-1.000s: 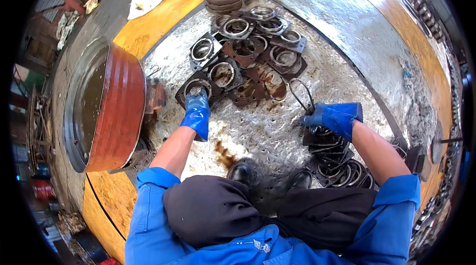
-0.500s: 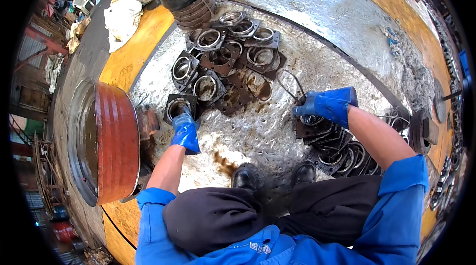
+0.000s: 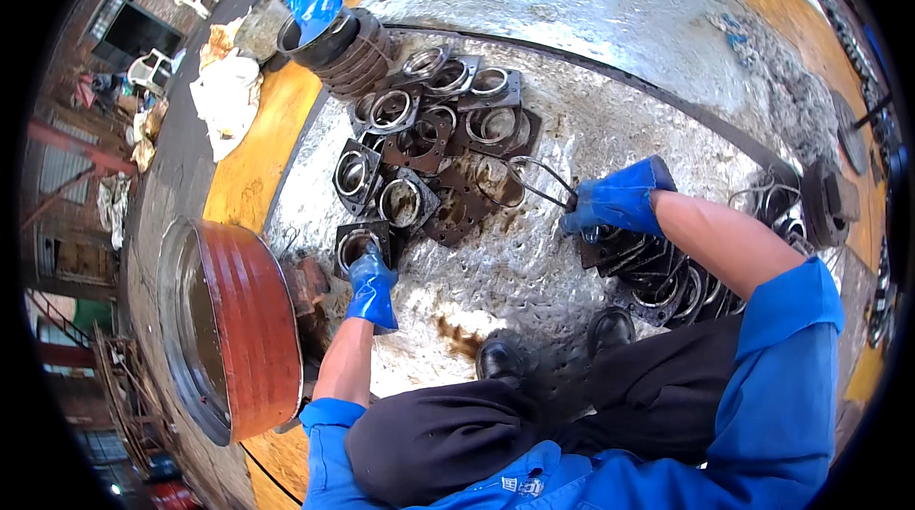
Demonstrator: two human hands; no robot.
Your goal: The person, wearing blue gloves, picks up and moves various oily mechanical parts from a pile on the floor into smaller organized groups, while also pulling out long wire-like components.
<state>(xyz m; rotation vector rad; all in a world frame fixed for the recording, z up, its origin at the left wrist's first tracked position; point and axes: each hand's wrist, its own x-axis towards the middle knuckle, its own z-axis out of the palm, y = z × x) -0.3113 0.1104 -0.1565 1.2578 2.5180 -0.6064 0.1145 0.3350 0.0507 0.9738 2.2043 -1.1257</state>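
Note:
My left hand (image 3: pixel 370 278), in a blue rubber glove, is at the near edge of a square metal plate with a round ring (image 3: pixel 358 245), its fingers closed over the rim. More of these greasy ringed plates (image 3: pixel 401 202) lie in a loose cluster beyond it. My right hand (image 3: pixel 615 202), gloved alike, is closed round the end of a bent wire loop (image 3: pixel 541 178), which points left over the floor. Just under that hand sits a stack of dark ringed plates (image 3: pixel 658 286); the glove hides part of it.
A red drum section (image 3: pixel 250 329) holding dark liquid stands at my left. Behind the cluster is a stack of dark round tubs (image 3: pixel 348 57) with blue plastic (image 3: pixel 315 10) on top. My boots (image 3: pixel 500 357) are on the stained metal floor (image 3: pixel 467 286). A dark heavy block (image 3: pixel 827 205) stands at far right.
The wire loop has swung from pointing up and away to lying lower and further left. My view has shifted, and the left hand's plate has moved slightly right against its neighbours.

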